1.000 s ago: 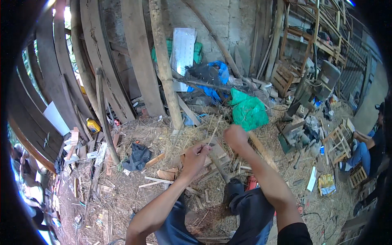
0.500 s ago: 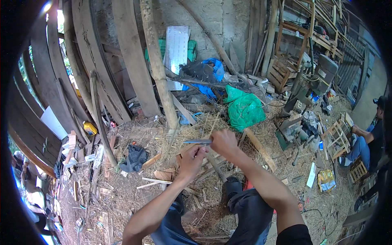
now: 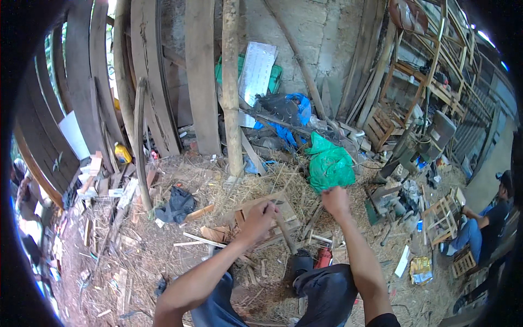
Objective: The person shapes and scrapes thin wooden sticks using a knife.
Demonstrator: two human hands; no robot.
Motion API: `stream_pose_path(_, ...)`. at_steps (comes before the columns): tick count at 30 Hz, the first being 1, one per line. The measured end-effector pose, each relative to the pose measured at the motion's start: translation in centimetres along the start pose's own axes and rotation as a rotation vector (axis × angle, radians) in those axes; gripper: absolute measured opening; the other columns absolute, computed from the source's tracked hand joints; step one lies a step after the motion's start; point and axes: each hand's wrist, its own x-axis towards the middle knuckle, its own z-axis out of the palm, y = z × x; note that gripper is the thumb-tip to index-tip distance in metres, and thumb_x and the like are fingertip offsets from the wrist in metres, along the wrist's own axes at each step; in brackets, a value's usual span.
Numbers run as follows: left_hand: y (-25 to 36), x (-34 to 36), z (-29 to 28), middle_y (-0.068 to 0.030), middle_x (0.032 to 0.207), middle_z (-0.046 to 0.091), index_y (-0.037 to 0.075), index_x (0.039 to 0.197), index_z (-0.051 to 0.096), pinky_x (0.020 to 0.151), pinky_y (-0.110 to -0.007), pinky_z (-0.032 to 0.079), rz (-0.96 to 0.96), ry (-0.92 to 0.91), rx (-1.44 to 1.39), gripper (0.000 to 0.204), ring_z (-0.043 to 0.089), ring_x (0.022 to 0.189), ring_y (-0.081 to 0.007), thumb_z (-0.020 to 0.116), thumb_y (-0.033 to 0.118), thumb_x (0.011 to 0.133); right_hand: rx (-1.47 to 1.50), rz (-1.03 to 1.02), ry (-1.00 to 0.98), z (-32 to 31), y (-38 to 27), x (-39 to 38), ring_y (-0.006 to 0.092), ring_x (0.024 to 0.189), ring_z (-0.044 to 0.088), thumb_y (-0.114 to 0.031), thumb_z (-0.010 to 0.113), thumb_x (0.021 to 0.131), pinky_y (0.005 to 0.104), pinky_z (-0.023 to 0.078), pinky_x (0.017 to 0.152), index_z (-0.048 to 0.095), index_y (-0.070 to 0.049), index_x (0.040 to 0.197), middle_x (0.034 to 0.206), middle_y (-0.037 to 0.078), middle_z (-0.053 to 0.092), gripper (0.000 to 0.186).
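Wooden stick leaning beside a worker's left hand

From where I'm standing, the stick is slanting down from just by the left hand's fingers to a black object near the worker's knees. The fingers are bunching together close to its upper end, but I cannot tell whether they are pinching the stick, something thinner, or nothing at all. The right hand is hanging well apart from the left one, in front of the lower edge of a green plastic sack. Its fingers are looking curled, yet blur is hiding what, if anything, they are grasping, so I cannot tell the state of that grip either.

Behind the stick, pale boards are lying on a floor strewn with straw. A red cylinder is resting just beside the black object, next to the dark trousers of the worker. Over to the left, a crumpled black cloth or bag is lying near a yellow bottle. Farther off at the right, another person in a dark top and blue jeans is sitting behind a slatted wooden frame.
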Motion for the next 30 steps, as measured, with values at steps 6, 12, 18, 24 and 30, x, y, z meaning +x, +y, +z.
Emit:
stream_pose_path(6, -0.1, 0.8, 0.2, 0.0029, 0.065, 0.046, 0.002, 0.09, 0.06, 0.053, -0.024, 0.033, 0.055, 0.003, -0.025, 0.026, 0.04, 0.058, -0.0066, 0.046, 0.024, 0.093, -0.078, -0.548, -0.096, 0.6, -8.3, -3.9, 0.0355, 0.063, 0.063, -0.021, 0.059, 0.073, 0.0434, 0.052, 0.059, 0.066, -0.004, 0.066, 0.07, 0.019, 0.064, 0.019)
stream_pose_path(12, 0.6, 1.0, 0.5, 0.0021, 0.063, 0.045, 0.001, 0.091, 0.06, 0.053, -0.024, 0.033, 0.1, -0.019, 0.021, 0.026, 0.039, 0.057, -0.0061, 0.045, 0.023, 0.094, -0.107, -0.368, -0.033, 1.1, -6.7, -1.2, 0.0351, 0.065, 0.064, -0.017, 0.057, 0.075, 0.043, 0.052, 0.06, 0.066, -0.003, 0.067, 0.068, 0.02, 0.063, 0.018)
stream_pose_path(18, 1.4, -1.3, 0.0, -0.0039, 0.066, 0.05, 0.001, 0.088, 0.058, 0.058, -0.028, 0.036, 0.134, -0.047, 0.152, 0.027, 0.043, 0.06, -0.0117, 0.045, 0.024, 0.093, -0.104, 0.101, 0.016, -0.4, -0.3, 2.2, 0.0378, 0.076, 0.065, -0.02, 0.056, 0.077, 0.0455, 0.053, 0.07, 0.067, 0.002, 0.073, 0.079, 0.026, 0.063, 0.025)
stream_pose_path(24, -1.3, 0.7, -0.4, -0.002, 0.067, 0.047, 0.001, 0.089, 0.056, 0.058, -0.028, 0.036, -0.05, -0.072, -0.096, 0.025, 0.042, 0.061, -0.0108, 0.043, 0.022, 0.094, -0.002, -0.123, 0.022, 0.6, -3.6, -1.2, 0.04, 0.067, 0.062, -0.02, 0.057, 0.074, 0.0466, 0.051, 0.065, 0.065, 0.002, 0.068, 0.069, 0.023, 0.062, 0.024)
stream_pose_path(30, -0.8, 1.0, 0.5, -0.002, 0.066, 0.046, 0.001, 0.088, 0.055, 0.057, -0.028, 0.036, 0.026, -0.079, -0.106, 0.025, 0.041, 0.06, -0.01, 0.042, 0.022, 0.094, 0.022, -0.584, -0.071, 2.0, -7.5, -3.4, 0.039, 0.062, 0.061, -0.019, 0.058, 0.074, 0.0445, 0.052, 0.061, 0.065, 0.001, 0.067, 0.069, 0.023, 0.062, 0.022)
